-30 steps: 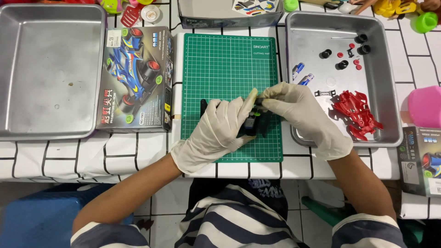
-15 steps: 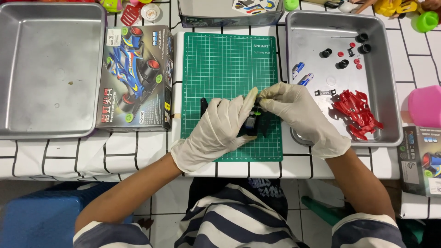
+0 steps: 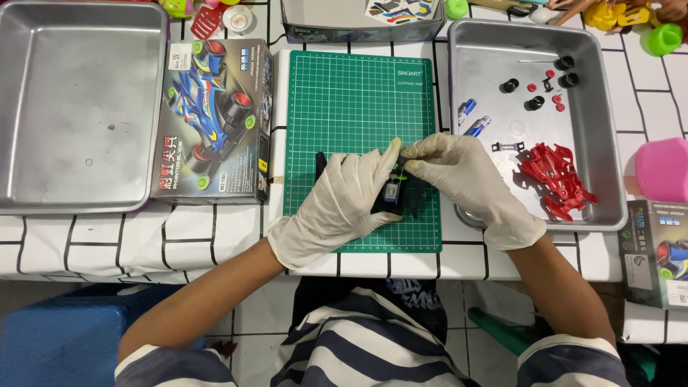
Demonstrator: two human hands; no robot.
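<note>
Both hands wear white gloves and meet over the green cutting mat (image 3: 344, 107). My left hand (image 3: 340, 201) grips a small black toy car chassis (image 3: 401, 197) lying on the mat's lower part. My right hand (image 3: 466, 183) pinches at the top of the chassis, where a small green part shows between the fingertips. Much of the chassis is hidden under the fingers.
A metal tray (image 3: 609, 143) on the right holds a red car body (image 3: 555, 179), black wheels, small red parts and two batteries. An empty metal tray (image 3: 79, 107) sits at the left beside a toy car box (image 3: 211, 122). A pink cup (image 3: 663, 168) stands far right.
</note>
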